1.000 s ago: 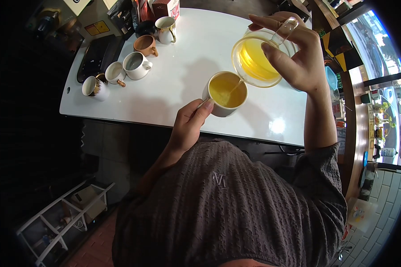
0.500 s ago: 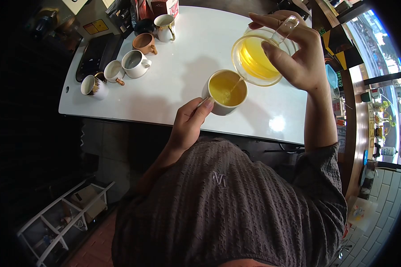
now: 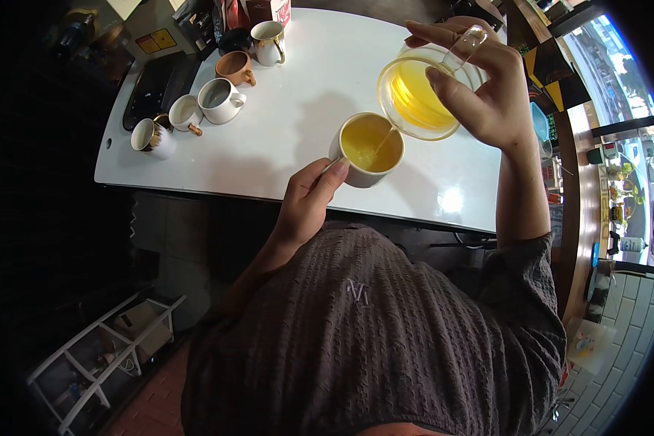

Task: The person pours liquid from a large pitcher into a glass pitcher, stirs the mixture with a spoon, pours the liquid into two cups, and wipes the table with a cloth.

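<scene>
My left hand [image 3: 312,200] grips the handle of a light-coloured mug [image 3: 362,179] holding yellow liquid, over the white table's front half. Up and to the right, my right hand [image 3: 487,94] holds a clear glass pitcher [image 3: 423,98] by its handle, thumb near the rim. The pitcher is tilted toward the mug and contains yellow liquid. A thin stream runs from its lip into the mug, where the surface ripples. The two rims are very close; whether they touch I cannot tell.
On the white table [image 3: 247,156], several mugs stand at the left, among them a brown cup [image 3: 234,67] and a white mug [image 3: 221,110]. A black tray [image 3: 156,87] lies behind them. A white rack [image 3: 98,363] stands on the floor at lower left.
The stream keeps running into the mug, and its ripples have changed shape. The table and the cups at left have shifted slightly up in the view. Both hands keep their grips.
</scene>
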`<action>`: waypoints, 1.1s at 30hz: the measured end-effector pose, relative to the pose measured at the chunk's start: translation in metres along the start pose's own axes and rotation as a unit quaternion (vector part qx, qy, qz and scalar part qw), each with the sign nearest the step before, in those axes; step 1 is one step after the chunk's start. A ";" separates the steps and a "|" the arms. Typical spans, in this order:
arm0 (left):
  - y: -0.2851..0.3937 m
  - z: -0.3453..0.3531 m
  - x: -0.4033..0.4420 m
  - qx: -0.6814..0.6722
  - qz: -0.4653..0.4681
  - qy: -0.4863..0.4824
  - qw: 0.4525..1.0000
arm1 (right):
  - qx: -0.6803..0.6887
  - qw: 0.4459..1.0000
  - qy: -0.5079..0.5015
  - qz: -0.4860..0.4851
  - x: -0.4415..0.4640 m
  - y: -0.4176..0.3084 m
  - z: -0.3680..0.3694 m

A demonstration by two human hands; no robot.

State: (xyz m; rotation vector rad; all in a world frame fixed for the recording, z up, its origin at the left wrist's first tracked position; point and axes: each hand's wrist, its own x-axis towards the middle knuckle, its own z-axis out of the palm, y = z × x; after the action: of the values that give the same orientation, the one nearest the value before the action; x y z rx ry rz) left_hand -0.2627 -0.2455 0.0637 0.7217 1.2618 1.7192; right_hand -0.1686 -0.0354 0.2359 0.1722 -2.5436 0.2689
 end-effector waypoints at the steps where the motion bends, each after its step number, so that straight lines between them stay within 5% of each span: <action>1: 0.000 0.000 0.000 0.002 0.003 -0.001 1.000 | -0.002 1.000 0.005 -0.013 -0.001 0.001 0.000; 33: -0.001 -0.004 -0.005 -0.013 -0.012 -0.006 1.000 | -0.023 1.000 -0.014 -0.005 0.002 -0.008 0.001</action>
State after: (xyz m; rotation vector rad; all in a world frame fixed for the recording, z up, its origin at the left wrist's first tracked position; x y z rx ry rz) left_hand -0.2633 -0.2521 0.0618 0.6978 1.2338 1.7071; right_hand -0.1698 -0.0441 0.2373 0.1726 -2.5727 0.2055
